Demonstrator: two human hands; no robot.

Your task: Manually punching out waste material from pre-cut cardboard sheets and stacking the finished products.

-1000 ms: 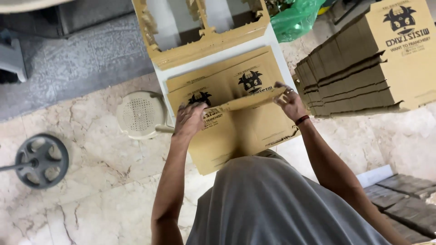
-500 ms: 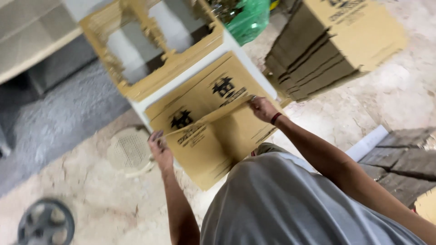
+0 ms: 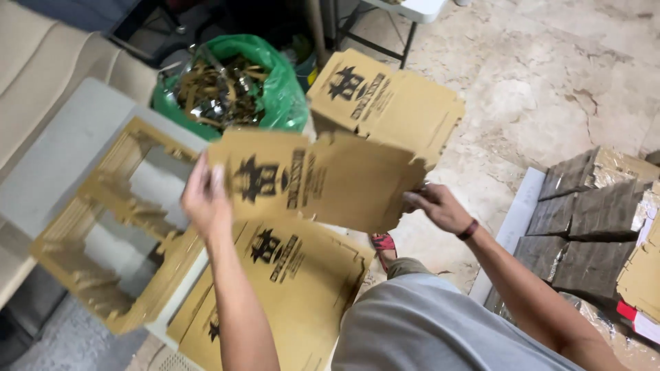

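Head view is showing both hands lifting one flat brown cardboard sheet (image 3: pixel 323 182) above the table (image 3: pixel 69 137). Left hand (image 3: pixel 205 199) is gripping the sheet's left edge, while right hand (image 3: pixel 436 206) is pinching its right edge. Below it, a stack of printed cardboard sheets (image 3: pixel 289 275) is lying on the table, beside a pile of cut-out cardboard frames (image 3: pixel 103 233). Behind, a green bag (image 3: pixel 275 82) is holding scraps.

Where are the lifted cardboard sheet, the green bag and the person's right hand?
Lifted cardboard sheet (image 3: pixel 323 182), head view, plain middle of its face.
Green bag (image 3: pixel 278 93), head view, its right wall.
Right hand (image 3: pixel 436 206), head view, back of hand.
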